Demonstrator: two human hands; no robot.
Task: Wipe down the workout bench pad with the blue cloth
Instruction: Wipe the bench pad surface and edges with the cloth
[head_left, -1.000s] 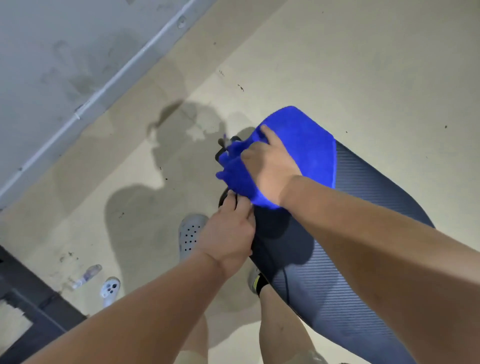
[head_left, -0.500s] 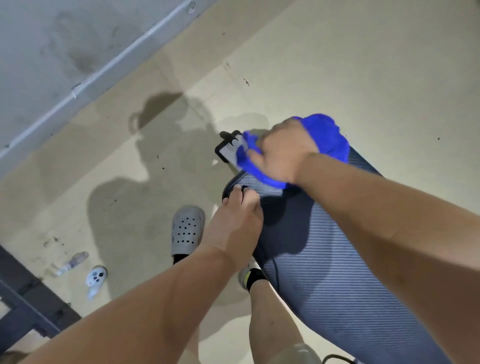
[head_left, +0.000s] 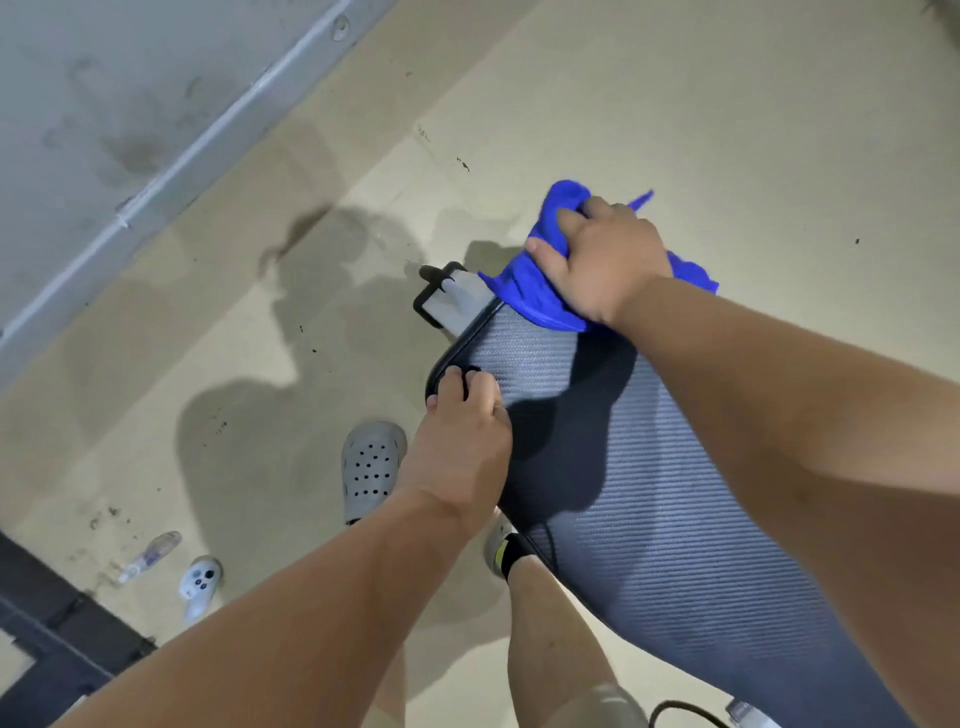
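No writing could be read anywhere; the bluish label on the small clear plastic bottle (head_left: 149, 555) lying on its side on the beige floor (head_left: 727, 130) was too blurred to make out, and whether anything was in the bottle could not be told. Just beside it lay a white handheld controller with dark buttons (head_left: 200, 581); a dark metal frame (head_left: 47, 623) crossed the lower left corner.

The bunched bright blue cloth (head_left: 524, 293) sat at the far end of the long grey ribbed bench pad (head_left: 649, 493), spilling over its edge; the right hand (head_left: 602, 260) lay on top of it with fingers curled into the folds and the thumb pressed against its side, a firm hold on the fabric. The left hand (head_left: 462, 431) gripped the pad's near corner, fingers hooked over the black piping along the rim. Both forearms threw shadow across the pad's middle.

Past the pad's end a white and black piece of the bench's base (head_left: 447, 304) stuck out, partly covered by the cloth. Below the left wrist stood a grey perforated clog (head_left: 371, 467); the other foot, in a black sock with a yellow band (head_left: 511, 555), was tucked under the pad's edge. A grey wall with a pale pipe (head_left: 208, 140) ran diagonally at upper left, and a black cable (head_left: 675, 707) looped at the bottom edge.
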